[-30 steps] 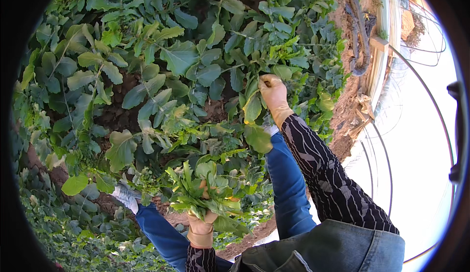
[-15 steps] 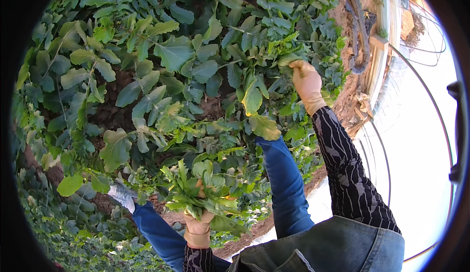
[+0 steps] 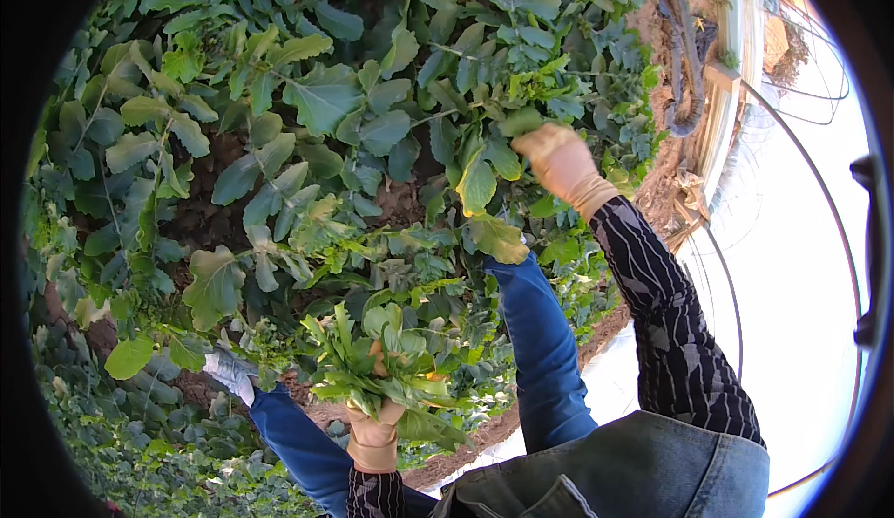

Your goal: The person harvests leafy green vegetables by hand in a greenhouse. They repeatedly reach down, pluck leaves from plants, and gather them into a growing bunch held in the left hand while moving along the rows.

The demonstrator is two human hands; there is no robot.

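My left hand [image 3: 375,422], in a tan glove, is closed around the stems of a bunch of green leaves [image 3: 377,361]. The bunch fans out upward in front of my lap, with a few yellowish bits in it. Farther off to the right, my right hand [image 3: 561,166], also gloved, is smeared by motion. Its fingers are closed at the edge of a blurred green leaf [image 3: 520,123]. Just left of and below that hand hangs a leaf with a yellow edge [image 3: 477,185]. A yellowing leaf [image 3: 498,238] lies beneath, over my knee.
Dense leafy plants [image 3: 321,99] fill the bed ahead and to the left, with brown soil between them. My legs in blue trousers [image 3: 545,360] stand among the foliage. Along the right run a dark hose [image 3: 687,99], a pale sheet wall [image 3: 792,257] and thin curved rods.
My right hand has moved left and slightly nearer, and the leaf at its fingertips has shifted with it. My left hand and its bunch have barely moved.
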